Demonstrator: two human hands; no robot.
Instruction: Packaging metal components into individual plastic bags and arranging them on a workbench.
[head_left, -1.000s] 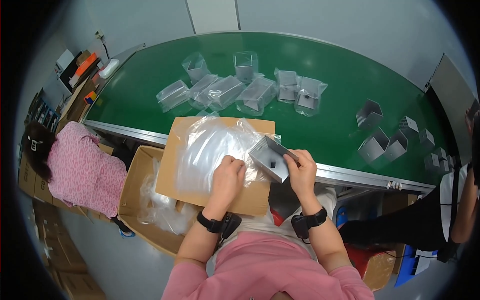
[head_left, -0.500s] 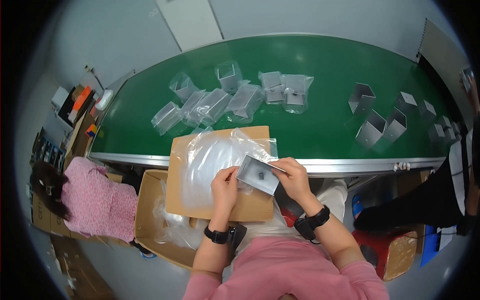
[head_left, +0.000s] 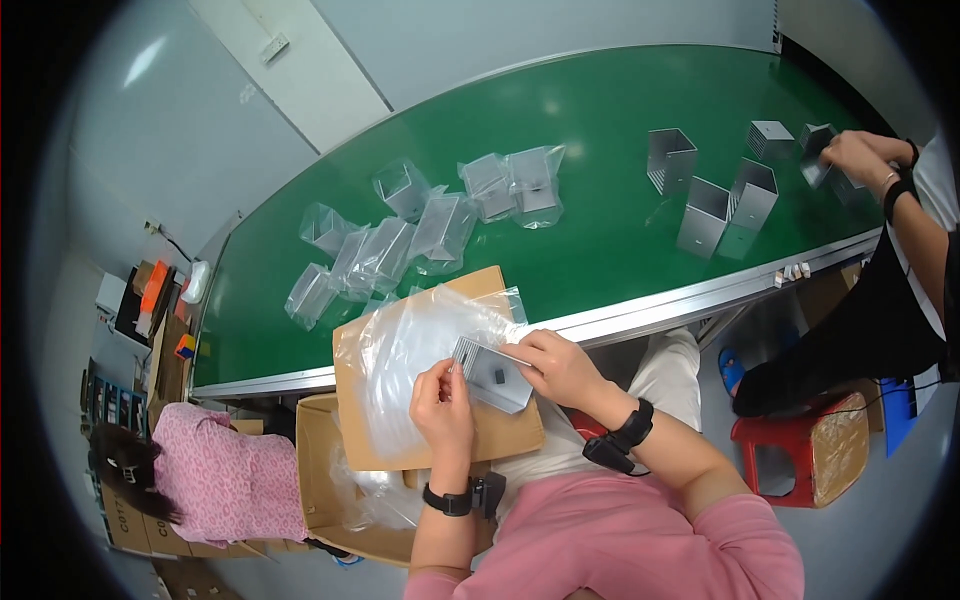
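Observation:
My right hand (head_left: 562, 370) grips the right edge of a grey metal box-like housing (head_left: 505, 385), its open side up and a small dark square inside. At the housing's left edge, my left hand (head_left: 440, 408) is closed in a pinch; what lies between its fingertips is too small to make out. Beneath both hands, a stack of clear plastic bags (head_left: 405, 365) lies on a flattened brown cardboard sheet (head_left: 490, 285). Several similar housings in clear bags, among them one bagged housing (head_left: 443, 228), stand farther off on the green table (head_left: 590, 265).
Bare grey housings (head_left: 705, 212) stand on the table's right. Beyond them, a co-worker's hands (head_left: 865, 155) touch more housings. An open carton (head_left: 320, 480) holding plastic is at my left, near a person in a pink patterned top (head_left: 230, 470). A red stool (head_left: 790, 450) stands right.
The view has turned toward the right. The housing in my right hand has tilted, showing its ridged end. The co-worker's hands have come over the housings at the table's right end.

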